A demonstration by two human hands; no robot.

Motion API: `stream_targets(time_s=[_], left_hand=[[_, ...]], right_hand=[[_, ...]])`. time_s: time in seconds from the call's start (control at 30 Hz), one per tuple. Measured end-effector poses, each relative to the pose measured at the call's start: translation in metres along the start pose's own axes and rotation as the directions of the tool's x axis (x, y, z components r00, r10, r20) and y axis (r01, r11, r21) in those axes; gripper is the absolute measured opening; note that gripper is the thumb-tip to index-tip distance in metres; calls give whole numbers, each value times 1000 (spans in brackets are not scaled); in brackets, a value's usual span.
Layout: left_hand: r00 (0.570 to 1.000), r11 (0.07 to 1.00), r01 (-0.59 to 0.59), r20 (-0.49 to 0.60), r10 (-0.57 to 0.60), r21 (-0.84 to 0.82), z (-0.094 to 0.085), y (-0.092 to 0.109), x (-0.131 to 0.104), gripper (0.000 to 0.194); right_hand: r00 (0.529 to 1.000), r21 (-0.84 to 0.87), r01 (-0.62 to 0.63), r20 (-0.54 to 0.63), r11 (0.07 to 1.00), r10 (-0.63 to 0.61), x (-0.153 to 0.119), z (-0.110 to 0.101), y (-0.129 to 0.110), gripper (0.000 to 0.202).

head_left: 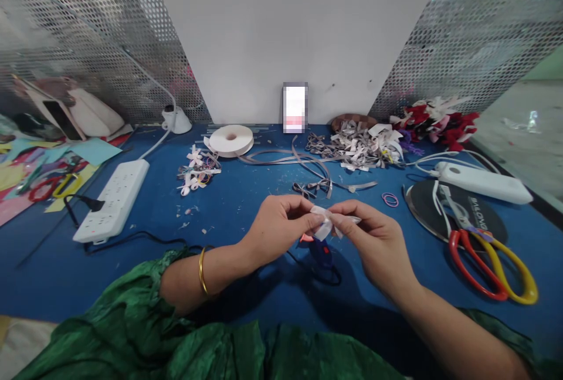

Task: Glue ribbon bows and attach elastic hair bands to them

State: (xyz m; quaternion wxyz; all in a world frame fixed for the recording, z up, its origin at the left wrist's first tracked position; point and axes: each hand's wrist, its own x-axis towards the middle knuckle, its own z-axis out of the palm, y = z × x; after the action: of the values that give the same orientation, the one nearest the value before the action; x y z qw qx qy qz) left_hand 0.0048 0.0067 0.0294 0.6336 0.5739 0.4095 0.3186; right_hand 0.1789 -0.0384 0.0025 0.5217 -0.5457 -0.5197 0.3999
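Note:
Between my two hands is a small white ribbon bow (324, 228), pinched above the blue table. My left hand (281, 226), with a gold bangle at the wrist, grips its left side between thumb and fingers. On the other side, my right hand (373, 238) pinches the bow near its middle and right end. Just below lies a dark blue corded tool (323, 253) with a red button, partly hidden by the hands; its kind is unclear. Grey ribbon bows (310, 187) and loose grey ribbon (356, 185) lie beyond my fingers.
A white ribbon roll (231, 141) and a pile of bows (363, 144) stand at the back. Red-and-yellow-handled scissors (492, 268) rest on a black disc (484, 210) at right. A power strip (112, 201) lies left. A phone (295, 109) leans against the panel.

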Motion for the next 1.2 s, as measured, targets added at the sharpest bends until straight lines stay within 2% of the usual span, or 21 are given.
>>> stream_targets(time_s=[0.13, 0.3, 0.37, 0.43, 0.47, 0.5, 0.57, 0.6, 0.63, 0.67, 0.7, 0.77, 0.83, 0.97, 1.13, 1.2], left_hand=[[1000, 999, 11, 23, -12, 32, 0, -2, 0, 15], [998, 999, 24, 54, -25, 26, 4, -5, 1, 21], [999, 996, -2, 44, -2, 94, 6, -8, -1, 22], [995, 959, -103, 27, 99, 264, 7, -12, -2, 18], [978, 902, -205, 47, 203, 380, 7, -14, -2, 16], [941, 805, -330, 99, 324, 494, 7, -17, -3, 16], [806, 533, -557, 260, 532, 637, 5, -22, -2, 20], [742, 420, -622, 327, 585, 661, 4, -24, -2, 21], [711, 367, -644, 350, 610, 671, 3, -24, -1, 22], [724, 391, -629, 324, 609, 672, 3, -23, -1, 20], [770, 477, -583, 260, 583, 658, 2, -21, 0, 18], [885, 713, -425, 90, 457, 558, 1, -15, 0, 14], [952, 874, -273, -21, 307, 403, 0, -7, 2, 13], [982, 967, -149, -82, 169, 206, -3, 1, 4, 12], [994, 993, -102, -27, 104, 66, -6, 1, 8, 32], [997, 996, -77, 0, 78, 44, -7, -1, 8, 32]], right_hand=[[1000, 17, -6, 30, 1000, 6, -1, 2, 0, 14], [999, 212, -45, 15, 976, 43, -2, 7, 6, 12], [996, 279, -88, 22, 956, 85, -3, 8, 8, 13], [990, 322, -138, 44, 937, 130, -4, 10, 11, 15], [987, 340, -163, 62, 926, 151, -4, 10, 12, 17], [983, 356, -183, 77, 916, 166, -5, 11, 13, 18], [978, 381, -207, 93, 901, 186, -5, 12, 16, 19], [977, 388, -214, 96, 897, 191, -5, 12, 17, 19], [976, 390, -217, 96, 895, 194, -5, 12, 17, 19], [977, 386, -214, 94, 897, 193, -4, 11, 17, 19], [978, 376, -210, 94, 903, 188, -3, 10, 16, 20], [981, 356, -189, 97, 915, 166, -1, 7, 13, 20], [985, 340, -164, 100, 926, 138, 1, 4, 8, 21], [988, 324, -155, 69, 933, 140, 4, 0, 3, 21], [991, 280, -133, 22, 951, 132, 4, -1, 5, 14], [994, 211, -110, 18, 971, 109, 3, -1, 3, 14]])
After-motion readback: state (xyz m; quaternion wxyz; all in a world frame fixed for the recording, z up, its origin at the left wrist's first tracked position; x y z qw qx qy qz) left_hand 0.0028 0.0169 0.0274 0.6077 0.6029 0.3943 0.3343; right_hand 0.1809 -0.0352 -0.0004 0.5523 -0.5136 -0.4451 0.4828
